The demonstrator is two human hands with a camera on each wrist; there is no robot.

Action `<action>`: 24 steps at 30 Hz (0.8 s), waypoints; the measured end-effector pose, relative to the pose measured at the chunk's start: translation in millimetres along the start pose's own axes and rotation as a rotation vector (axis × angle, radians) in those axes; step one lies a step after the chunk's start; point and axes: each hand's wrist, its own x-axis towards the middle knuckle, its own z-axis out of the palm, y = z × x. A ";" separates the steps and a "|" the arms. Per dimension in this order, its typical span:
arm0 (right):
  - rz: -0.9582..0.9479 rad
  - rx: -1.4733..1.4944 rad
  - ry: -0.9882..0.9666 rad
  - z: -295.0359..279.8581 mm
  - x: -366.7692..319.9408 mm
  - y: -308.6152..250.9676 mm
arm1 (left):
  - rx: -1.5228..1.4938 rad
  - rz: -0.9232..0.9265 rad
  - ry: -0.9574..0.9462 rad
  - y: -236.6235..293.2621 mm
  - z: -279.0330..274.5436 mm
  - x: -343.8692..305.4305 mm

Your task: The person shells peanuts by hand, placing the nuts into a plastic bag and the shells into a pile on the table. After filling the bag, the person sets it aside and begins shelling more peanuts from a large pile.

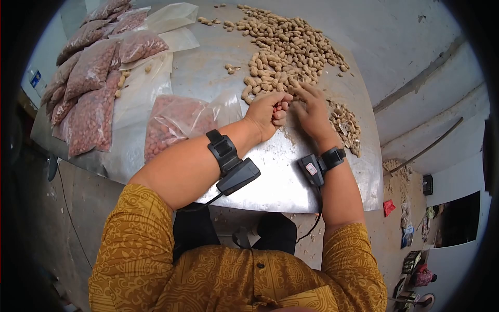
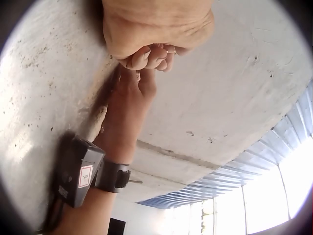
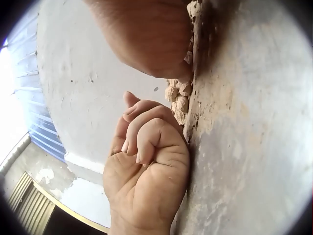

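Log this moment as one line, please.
left hand: curled round small red peanut kernels | right hand: beside left hand, near tan unshelled-peanut heap | nearest clear plastic bag of reddish kernels: on grey metal table

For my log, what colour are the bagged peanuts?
Bagged peanuts: reddish pink, best in the head view.

Bright windows [image 2: 264, 196] adjoin blue corrugated metal sheeting [image 2: 254, 169]; a stained white plaster wall [image 1: 416, 34]; a dusty grey concrete floor [image 1: 86, 208].
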 end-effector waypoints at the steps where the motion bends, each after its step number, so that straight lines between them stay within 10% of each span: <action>1: 0.073 0.133 0.071 -4.5 0.5 -4.0 | 0.007 0.028 0.006 -0.4 0.2 -0.6; 8: 0.391 1.041 0.142 -12.1 -4.6 -34.9 | 0.202 0.123 0.012 -1.7 13.0 -8.7; 24: 0.405 1.186 -0.026 -15.3 -7.1 -31.7 | 0.506 0.300 -0.161 -1.8 18.5 -12.7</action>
